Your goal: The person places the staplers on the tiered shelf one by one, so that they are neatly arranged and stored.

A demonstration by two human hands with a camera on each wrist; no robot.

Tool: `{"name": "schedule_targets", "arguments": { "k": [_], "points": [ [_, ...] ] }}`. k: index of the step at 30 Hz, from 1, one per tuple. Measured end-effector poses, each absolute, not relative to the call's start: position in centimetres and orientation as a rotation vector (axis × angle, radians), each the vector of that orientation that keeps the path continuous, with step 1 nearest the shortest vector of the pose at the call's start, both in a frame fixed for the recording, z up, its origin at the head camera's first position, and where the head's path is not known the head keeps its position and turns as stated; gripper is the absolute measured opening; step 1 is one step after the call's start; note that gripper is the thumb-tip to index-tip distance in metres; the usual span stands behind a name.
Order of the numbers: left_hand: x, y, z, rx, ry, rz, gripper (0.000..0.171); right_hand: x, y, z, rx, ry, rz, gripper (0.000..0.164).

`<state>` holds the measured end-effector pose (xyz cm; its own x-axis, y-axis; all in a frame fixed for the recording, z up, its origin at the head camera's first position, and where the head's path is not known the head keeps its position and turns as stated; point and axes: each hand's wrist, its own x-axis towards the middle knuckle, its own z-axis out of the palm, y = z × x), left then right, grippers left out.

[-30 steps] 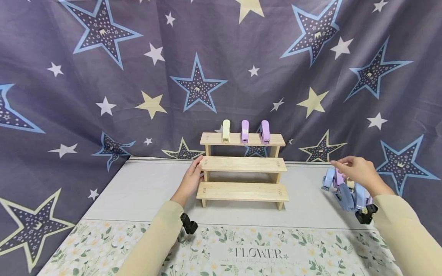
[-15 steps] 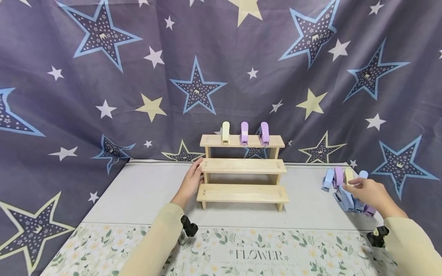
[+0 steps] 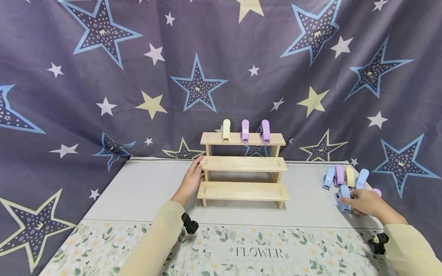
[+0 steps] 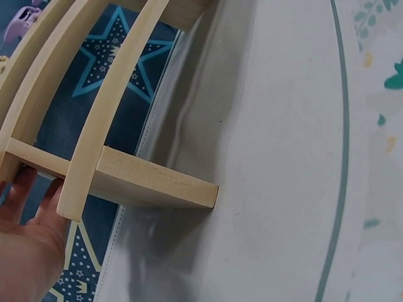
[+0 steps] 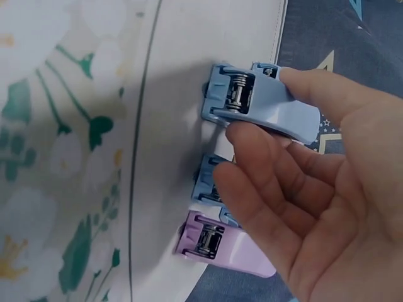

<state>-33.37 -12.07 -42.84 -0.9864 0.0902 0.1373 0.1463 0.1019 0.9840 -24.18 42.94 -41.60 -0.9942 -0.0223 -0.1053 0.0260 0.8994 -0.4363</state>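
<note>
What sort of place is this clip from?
Probably a staged tabletop recording spot indoors: a star-print curtain hangs behind, a flower-printed cover lies in the foreground, and a three-tier wooden stand is set up.

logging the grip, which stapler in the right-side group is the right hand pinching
The blue stapler at the group's front left; only it sits between thumb and fingers of the right hand, the others stand outside its grip.
</note>
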Motion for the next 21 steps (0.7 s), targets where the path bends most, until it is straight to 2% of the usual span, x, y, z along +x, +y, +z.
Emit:
{"name": "schedule_targets", "arguments": {
  "k": [10,21],
  "points": [
    [-33.4,-11.9,-42.8,-0.245,-2.296,-2.067,0.047,-24.2,41.1,-40.7,-0.086,3.030,-0.726,0.037],
    [-33.3,-11.9,-42.7,-0.236,-2.305,-2.049,0.047,-25.6,34.6,-35.9,-0.285,3.215,-0.836,0.036]
  ]
}}
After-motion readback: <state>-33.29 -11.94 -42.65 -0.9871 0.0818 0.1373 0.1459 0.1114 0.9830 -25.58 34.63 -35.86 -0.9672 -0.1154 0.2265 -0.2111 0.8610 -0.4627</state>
